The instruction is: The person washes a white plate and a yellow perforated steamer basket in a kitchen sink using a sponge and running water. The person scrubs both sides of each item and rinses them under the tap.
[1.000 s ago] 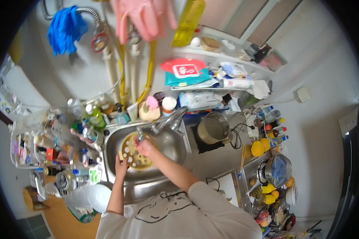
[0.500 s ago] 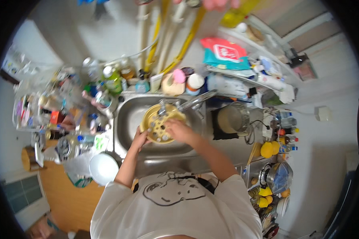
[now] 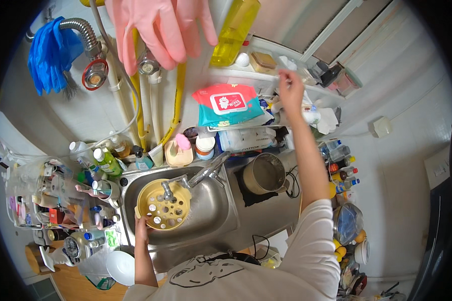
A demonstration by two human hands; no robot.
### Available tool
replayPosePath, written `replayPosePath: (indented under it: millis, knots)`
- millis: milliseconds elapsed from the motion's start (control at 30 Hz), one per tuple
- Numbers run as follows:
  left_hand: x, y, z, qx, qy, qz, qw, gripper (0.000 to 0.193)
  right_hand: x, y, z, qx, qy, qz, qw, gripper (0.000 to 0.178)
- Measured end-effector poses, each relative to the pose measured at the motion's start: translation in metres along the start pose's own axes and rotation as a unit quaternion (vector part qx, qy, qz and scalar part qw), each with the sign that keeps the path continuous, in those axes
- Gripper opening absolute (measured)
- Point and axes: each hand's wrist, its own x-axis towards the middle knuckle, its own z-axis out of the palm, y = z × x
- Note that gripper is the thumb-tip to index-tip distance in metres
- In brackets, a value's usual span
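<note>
The fingers of the left hand (image 3: 141, 230) grasped the near-left rim of a round yellow plastic colander (image 3: 143, 196) with large holes in its base. It sat just beyond and to the right of those fingers, inside a brushed stainless-steel sink (image 3: 217, 208) and beneath a chrome metal faucet (image 3: 202, 175). With only one side of the rim held, the colander could tip or swing if those fingers slackened, and a wet rim would make slipping likelier. Lifting it straight up might knock it against the spout above.

The fingers of the right hand (image 3: 292, 95) were raised well apart from it, partly curled and blurred; whether they grasped anything could not be told. Just left of them, on a white window ledge, lay a tan block-shaped item (image 3: 263, 62); lower left was a soft red-and-teal plastic pack (image 3: 228, 105). A careless sweep could push either off. Anything loose dropped on the way back might land in the round beige pot (image 3: 263, 174) below those fingers, standing on the surface beside the sink.
</note>
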Motion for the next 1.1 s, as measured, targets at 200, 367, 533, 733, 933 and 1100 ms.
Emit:
replayPosePath:
  millis: [200, 367, 533, 733, 933, 1100]
  knots:
    - [-0.013, 0.017, 0.018, 0.002, 0.029, 0.055, 0.998, 0.061, 0.105, 0.169, 0.013, -0.219, -0.217, 0.056, 0.95, 0.027]
    - [0.012, -0.014, -0.001, -0.044, 0.021, 0.054, 0.997, 0.053, 0.119, 0.228, 0.013, -0.379, -0.239, 0.022, 0.894, 0.029]
    - [-0.008, 0.009, 0.03, -0.126, 0.007, -0.032, 0.991, 0.053, 0.131, 0.185, -0.016, -0.311, 0.147, -0.027, 0.939, 0.045]
    - [-0.013, 0.005, 0.038, -0.053, 0.037, 0.017, 0.998, 0.052, 0.029, 0.018, -0.071, 0.17, 0.085, 0.039, 0.981, 0.021]
    - [-0.014, 0.004, 0.036, 0.0, 0.013, 0.035, 0.999, 0.04, -0.228, -0.1, -0.046, 0.281, -0.308, 0.166, 0.894, 0.023]
    - [-0.014, 0.005, 0.04, 0.047, -0.001, 0.107, 0.993, 0.044, -0.339, -0.174, 0.046, 0.185, -0.443, 0.129, 0.867, 0.008]
